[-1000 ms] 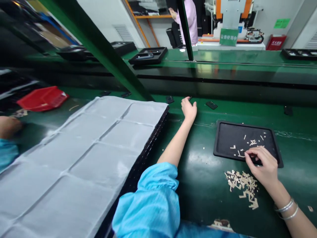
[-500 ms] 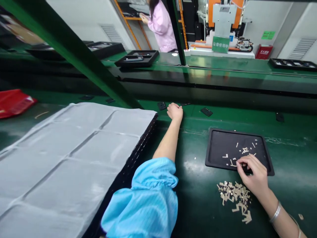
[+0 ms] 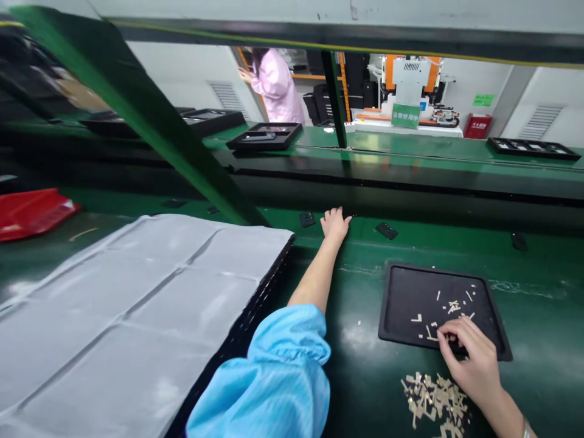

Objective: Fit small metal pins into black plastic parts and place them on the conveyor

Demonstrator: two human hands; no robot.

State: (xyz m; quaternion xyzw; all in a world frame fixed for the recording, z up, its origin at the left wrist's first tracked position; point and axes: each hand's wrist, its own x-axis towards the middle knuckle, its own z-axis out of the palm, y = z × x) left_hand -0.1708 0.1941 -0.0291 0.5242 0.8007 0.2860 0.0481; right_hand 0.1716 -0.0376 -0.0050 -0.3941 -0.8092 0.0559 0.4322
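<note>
My left hand (image 3: 335,224) is stretched out to the back of the green bench, its fingers spread. It covers most of a small dark part, of which only a sliver shows beside the thumb. A flat black part (image 3: 307,219) lies just to its left and another black part (image 3: 387,230) to its right. My right hand (image 3: 472,359) is over the front edge of a shallow black tray (image 3: 384,304), thumb and forefinger pinched together. What they hold, if anything, is hidden. Thin beige strips (image 3: 453,306) are scattered in the tray. A heap of beige scraps (image 3: 435,398) lies in front.
A large stack under a grey sheet (image 3: 159,304) fills the left side. A slanting green post (image 3: 150,121) crosses above it. Black trays (image 3: 265,137) sit on the raised ledge behind. A red bag-like item (image 3: 36,213) lies far left. A person (image 3: 276,88) in pink stands beyond.
My left hand has gone from curled to spread fingers and shifted slightly right. My right hand stays pinched at the tray. The view has tilted up, bringing an overhead beam into sight.
</note>
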